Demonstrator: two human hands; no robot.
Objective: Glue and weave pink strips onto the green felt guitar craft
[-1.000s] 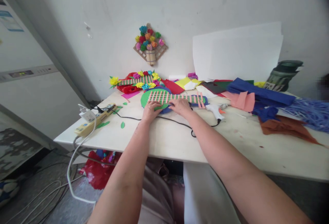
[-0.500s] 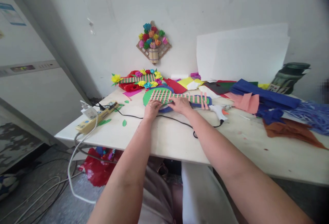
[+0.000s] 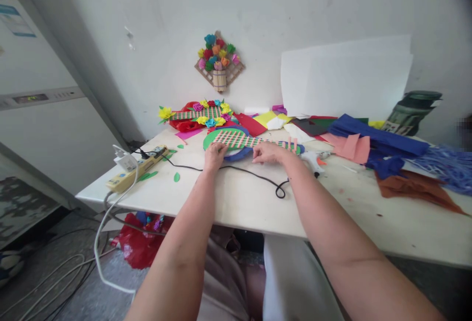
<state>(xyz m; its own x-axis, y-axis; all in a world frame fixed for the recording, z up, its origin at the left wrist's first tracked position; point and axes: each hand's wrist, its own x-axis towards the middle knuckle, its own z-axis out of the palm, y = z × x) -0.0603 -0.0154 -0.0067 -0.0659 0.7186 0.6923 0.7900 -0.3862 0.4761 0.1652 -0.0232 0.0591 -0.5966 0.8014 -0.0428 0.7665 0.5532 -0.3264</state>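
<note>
A guitar-shaped paper craft (image 3: pixel 241 155) in green and blue, covered by a lattice of pink strips, lies on the table. My left hand (image 3: pixel 216 156) is closed at the near edge of its round green end, fingers pinched on the rim. Just in front of the narrow neck is my right hand (image 3: pixel 268 154), its fingers curled and pressed together; whatever they hold, if anything, is too small to make out. Right of that wrist lies a white glue gun (image 3: pixel 313 160), partly covered by my forearm. Its black cord (image 3: pixel 250 174) runs across the table.
A yellow power strip (image 3: pixel 136 168) with a white charger stands at the left, near green paper leaves (image 3: pixel 177 177). Behind lies a flower-trimmed craft (image 3: pixel 195 113). Coloured paper sheets (image 3: pixel 254 123), blue crepe paper (image 3: pixel 376 134) and a dark bottle (image 3: pixel 413 112) occupy the back and right.
My right hand has moved off the lattice, rightward and towards me, and its forearm now covers part of the glue gun. The craft has turned slightly; my left hand stays at its rim.
</note>
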